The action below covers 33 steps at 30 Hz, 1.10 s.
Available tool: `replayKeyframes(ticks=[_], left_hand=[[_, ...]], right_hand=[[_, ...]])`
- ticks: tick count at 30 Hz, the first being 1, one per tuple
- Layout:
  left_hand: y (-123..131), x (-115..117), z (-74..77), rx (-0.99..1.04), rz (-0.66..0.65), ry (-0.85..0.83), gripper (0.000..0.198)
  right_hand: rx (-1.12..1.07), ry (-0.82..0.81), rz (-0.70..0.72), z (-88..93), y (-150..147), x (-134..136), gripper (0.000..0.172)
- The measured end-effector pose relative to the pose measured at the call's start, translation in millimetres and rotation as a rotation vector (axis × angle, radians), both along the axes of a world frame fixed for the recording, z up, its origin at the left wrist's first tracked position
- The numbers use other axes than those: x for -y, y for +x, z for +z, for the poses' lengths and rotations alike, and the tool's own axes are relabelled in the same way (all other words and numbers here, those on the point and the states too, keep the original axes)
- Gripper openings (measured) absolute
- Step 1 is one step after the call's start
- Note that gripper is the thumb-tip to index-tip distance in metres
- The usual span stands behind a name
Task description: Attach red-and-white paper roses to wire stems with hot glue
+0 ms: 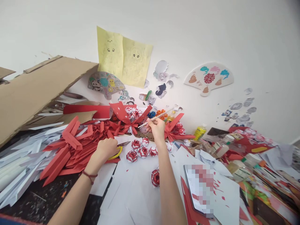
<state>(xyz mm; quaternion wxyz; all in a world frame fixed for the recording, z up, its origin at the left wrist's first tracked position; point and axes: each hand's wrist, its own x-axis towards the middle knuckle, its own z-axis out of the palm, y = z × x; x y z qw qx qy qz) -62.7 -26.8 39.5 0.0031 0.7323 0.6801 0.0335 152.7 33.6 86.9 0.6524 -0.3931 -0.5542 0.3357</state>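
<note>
My left hand is closed on yellow-handled scissors, whose blades point right over white paper. My right hand is raised and pinches a thin pale stick that slants up to the right. Several red-and-white paper flowers lie on the white sheets between and below my hands; one more paper flower sits beside my right forearm. A heap of folded red paper strips lies under and left of my left hand.
A cardboard box flap overhangs the left. White paper strips pile at far left. A tablet lies at lower right among bottles and clutter. Drawings and stickers cover the wall.
</note>
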Motion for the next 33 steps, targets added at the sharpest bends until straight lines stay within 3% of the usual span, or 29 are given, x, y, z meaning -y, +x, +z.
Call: replayKeyframes(ticks=[3,7,12,16,19,24,33], left_hand=[[0.6,-2.5,-4.1,-0.008,-0.024,-0.042,0.034],[6.5,7.8,4.6,-0.023,-0.052,-0.025,0.034],[19.2,65.3,17.5,-0.032,-0.153,-0.039,0.022],[31.5,117.2,0.8,-0.021,-0.061,-0.233,0.02],[37.5,136.8,-21.4,-0.009,-0.031,-0.306,0.021],[37.1,139.7,-38.8,-0.058,-0.111,-0.329,0.042],[26.5,134.7,-22.5,-0.127,-0.202,-0.318,0.045]], right_hand=[[0.007,0.025,-0.003,1.9,-1.9,1.6,0.025],[0.008,0.041,-0.011,3.9,-3.4,4.4,0.026],[0.006,0.041,-0.041,6.1,-2.6,7.3,0.024],[0.011,0.049,-0.042,6.9,-1.2,9.0,0.023],[0.015,0.065,-0.03,6.7,0.0,9.1,0.021],[0.015,0.072,-0.015,6.0,-0.4,8.5,0.019],[-0.014,0.075,-0.017,9.4,-0.1,11.0,0.019]])
